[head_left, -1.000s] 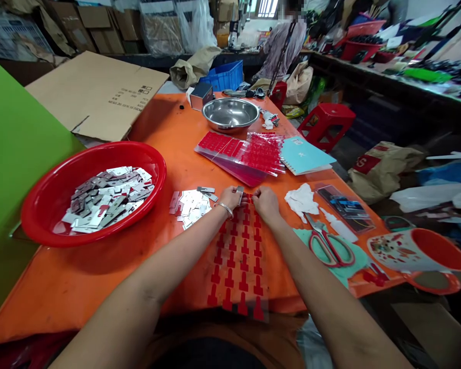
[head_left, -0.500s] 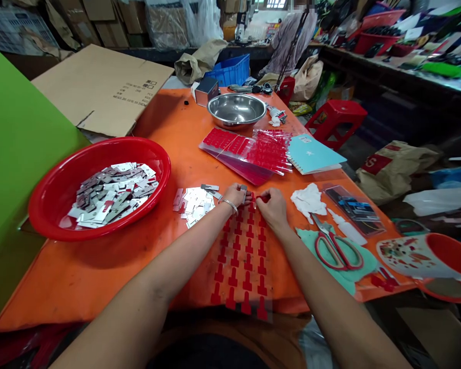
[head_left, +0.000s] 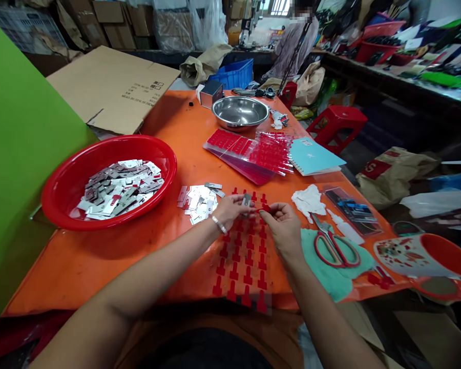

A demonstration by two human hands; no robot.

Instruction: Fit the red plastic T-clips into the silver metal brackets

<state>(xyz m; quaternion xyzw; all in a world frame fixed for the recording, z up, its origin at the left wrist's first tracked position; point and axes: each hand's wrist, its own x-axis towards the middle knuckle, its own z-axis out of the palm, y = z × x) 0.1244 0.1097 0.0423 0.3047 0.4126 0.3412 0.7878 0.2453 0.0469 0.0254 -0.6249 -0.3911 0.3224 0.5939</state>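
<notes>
My left hand (head_left: 230,211) is closed on a small grey metal plate (head_left: 246,199), which stands up between its fingers. Pinched in my right hand (head_left: 283,225) is a red T-shaped sticker (head_left: 264,208), raised beside the left fingertips. Beneath both hands lies a clear sheet with rows of red T-shaped stickers (head_left: 248,257); its upper middle is partly covered by the hands. Left of my left hand is a loose pile of small metal plates (head_left: 202,201), some with red on them. A large red basin (head_left: 53,205) further left holds many more such plates.
Stacked red sticker sheets (head_left: 234,143), a steel bowl (head_left: 241,124) and a blue notebook (head_left: 317,156) lie further back. At right are scissors (head_left: 332,248) on a green cloth (head_left: 311,246), crumpled tissue (head_left: 309,199) and a tipped mug (head_left: 399,254). A person (head_left: 297,46) is in the background.
My right hand has lifted a red sticker off the sheet and drawn it nearer to me. My left hand has risen slightly and moved nearer too, still with the metal plate.
</notes>
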